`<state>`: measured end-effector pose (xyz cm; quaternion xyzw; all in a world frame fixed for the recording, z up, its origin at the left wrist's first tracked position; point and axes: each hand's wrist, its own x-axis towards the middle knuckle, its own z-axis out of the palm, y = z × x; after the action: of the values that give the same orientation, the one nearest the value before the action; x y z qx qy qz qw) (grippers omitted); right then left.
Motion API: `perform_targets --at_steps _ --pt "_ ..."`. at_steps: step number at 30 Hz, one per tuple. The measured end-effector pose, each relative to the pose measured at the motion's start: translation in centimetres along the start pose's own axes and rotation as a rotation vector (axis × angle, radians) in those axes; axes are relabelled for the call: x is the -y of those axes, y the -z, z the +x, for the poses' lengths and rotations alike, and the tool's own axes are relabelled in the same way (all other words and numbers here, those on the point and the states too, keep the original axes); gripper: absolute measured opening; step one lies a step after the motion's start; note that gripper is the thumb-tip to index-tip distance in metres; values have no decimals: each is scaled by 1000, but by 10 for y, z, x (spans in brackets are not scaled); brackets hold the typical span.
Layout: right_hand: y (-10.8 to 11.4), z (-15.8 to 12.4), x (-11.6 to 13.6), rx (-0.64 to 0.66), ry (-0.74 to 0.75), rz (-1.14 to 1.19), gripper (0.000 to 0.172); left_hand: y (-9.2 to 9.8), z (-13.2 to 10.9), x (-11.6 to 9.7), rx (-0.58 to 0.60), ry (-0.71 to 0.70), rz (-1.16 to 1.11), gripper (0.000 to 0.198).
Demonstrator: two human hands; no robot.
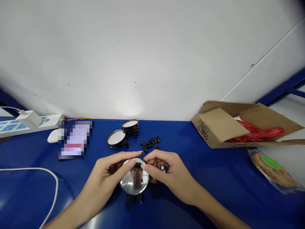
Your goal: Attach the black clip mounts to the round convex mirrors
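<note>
**Markings.** No writing in view can be read. The power strip (51,120) at the far left carries blue socket markings. The cardboard box (221,127) at the right has dark print on its near end panel, too small to make out. The green label (270,162) on the wrapped packet (274,171) shows no legible text.

**Layout, left to right.**
- A white plug adapter (30,118) sits on the power strip.
- A white mouse (52,136) lies just beside a pixelated flat item (75,140).
- A white cable (47,178) curves over the blue table (214,178).
- Two stacks of spare mirrors (116,139) stand near the wall, with a scatter of small black clips (150,143) just to their right.
- The box lies open on its side with a red plastic bag (257,132) in it.

**Grip.**
- The round mirror (133,183) is at centre front, between both hands. It faces the camera, with its black base below it.
- The left hand (107,173) has its thumb across the mirror's upper left face and its forefinger over the top rim. These digits are closed on the mirror and the remaining fingers are curled behind it.
- The right hand (166,175) presses thumb and forefinger tip together on the upper right rim.
- The view does not settle whether a small part or a film lies between those two tips.
</note>
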<state>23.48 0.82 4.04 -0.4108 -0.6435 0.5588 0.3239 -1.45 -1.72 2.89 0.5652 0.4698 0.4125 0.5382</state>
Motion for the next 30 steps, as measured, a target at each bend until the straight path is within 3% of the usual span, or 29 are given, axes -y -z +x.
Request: perform_targets --at_steps 5,10,13,15,18,20,26,30 --pt "-2 1 -3 18 -93 185 37 -3 -1 0 -6 -12 -25 40" --pt "18 9 -4 -75 -78 131 42 -5 -1 -4 19 15 -84 43" --pt "37 15 -5 -193 -39 62 42 -3 -5 -7 25 -88 146 31" --pt "47 18 -6 -295 -33 47 44 -1 -8 -8 90 -250 413 28" --pt "57 20 -6 -437 -42 62 48 -3 -11 -11 292 -529 749 54" --pt "61 21 -4 -484 -57 79 52 -8 -11 -10 405 -626 872 65" --pt "62 21 1 -473 -112 100 55 -21 -7 3 553 -724 1081 78" --pt "60 21 0 -464 -122 114 55 -24 -6 9 581 -697 1185 92"
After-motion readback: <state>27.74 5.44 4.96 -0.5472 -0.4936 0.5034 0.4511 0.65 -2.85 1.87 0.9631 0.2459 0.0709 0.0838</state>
